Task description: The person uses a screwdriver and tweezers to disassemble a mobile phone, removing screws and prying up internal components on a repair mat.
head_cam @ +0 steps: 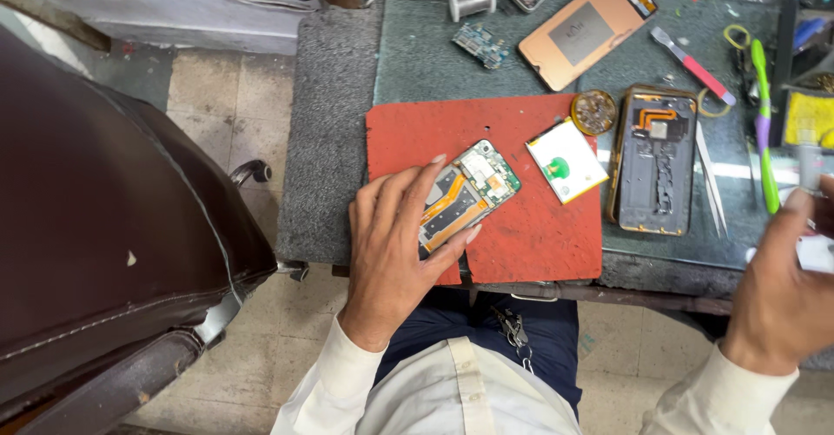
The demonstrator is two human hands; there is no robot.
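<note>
- The opened phone (pixel 467 194) lies on the red mat (pixel 521 235), left of the mat's middle.
- Its long axis runs diagonally, camera end pointing up-right.
- The left hand (pixel 395 244) rests over its lower end, fingers spread and touching it.
- The right hand (pixel 782 287), well right of the mat, is blurred; I cannot tell its grip.

An opened phone (pixel 465 196) lay on a mat (pixel 530 235) on the tabletop (pixel 417 62), under the left hand (pixel 395 244). Right of it on the mat lay a battery (pixel 566 161); further right, off the mat, a phone frame (pixel 653 161), then tweezers (pixel 710 183).
</note>
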